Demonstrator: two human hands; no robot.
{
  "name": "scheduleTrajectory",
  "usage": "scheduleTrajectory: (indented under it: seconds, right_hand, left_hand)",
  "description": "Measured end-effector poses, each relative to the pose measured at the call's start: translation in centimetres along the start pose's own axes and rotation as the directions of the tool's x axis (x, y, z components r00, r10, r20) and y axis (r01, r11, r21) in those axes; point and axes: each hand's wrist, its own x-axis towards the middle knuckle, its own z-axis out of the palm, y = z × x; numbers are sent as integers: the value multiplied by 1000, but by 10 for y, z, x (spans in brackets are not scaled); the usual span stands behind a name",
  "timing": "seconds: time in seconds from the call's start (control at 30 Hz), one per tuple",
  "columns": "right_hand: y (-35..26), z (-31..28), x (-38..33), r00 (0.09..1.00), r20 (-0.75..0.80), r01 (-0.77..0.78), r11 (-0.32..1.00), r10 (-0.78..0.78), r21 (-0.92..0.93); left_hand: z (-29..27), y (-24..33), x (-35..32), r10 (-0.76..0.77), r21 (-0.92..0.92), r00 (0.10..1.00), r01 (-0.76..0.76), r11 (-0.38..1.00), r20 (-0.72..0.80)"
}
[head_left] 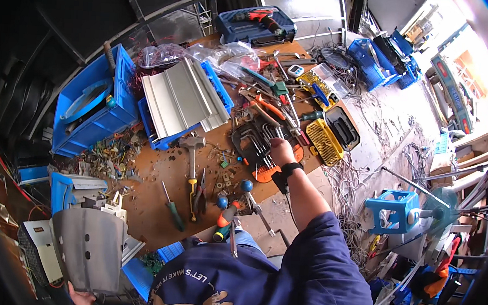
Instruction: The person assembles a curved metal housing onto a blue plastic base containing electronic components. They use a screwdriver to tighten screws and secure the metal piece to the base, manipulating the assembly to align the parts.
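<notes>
At the lower left, my left hand (pixel 81 298) grips the bottom edge of a curved grey metal panel (pixel 87 249) with a few dark holes down its middle. My right arm reaches out over the workbench. Its hand (pixel 282 152), with a black wristband, is closed at a hex key set (pixel 255 145) in a black and orange holder. The fingertips are hidden, so what they pinch does not show. Left of that set lie a hammer (pixel 192 160), pliers (pixel 200 197) and a green-handled screwdriver (pixel 174 212).
Pale metal profiles (pixel 183 98) lie across a blue crate, beside a larger blue bin (pixel 93 98). A yellow bit case (pixel 327 143) sits right of my hand. A red drill (pixel 263 19) rests on its case at the back. Wires (pixel 342 197) tangle over the floor near a blue stool (pixel 394 212).
</notes>
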Motion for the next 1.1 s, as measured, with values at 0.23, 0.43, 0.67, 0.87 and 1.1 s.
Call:
scheduleTrajectory:
  seconds: [0.23,0.43,0.67,0.87,1.1]
  right_hand:
    - [-43,-23,-31,998,3,59,912,-64,-405]
    - [-12,-61,-57,981,-170,61,975,-98,-215]
    - [53,-90,-116,938,-347,-109,957,9,-270]
    - [96,-89,-192,903,-325,-389,857,281,-337]
    - [132,-103,-272,887,-233,-461,799,399,-387]
  left_hand:
    - [84,-9,-98,259,-41,963,-262,964,-70]
    - [103,-12,-107,341,31,922,-341,940,-183]
    - [56,-2,-64,94,-30,995,-95,995,-21]
    - [53,-34,-11,421,-315,905,-381,869,68]
    - [68,-70,6,867,-73,475,-869,489,149]
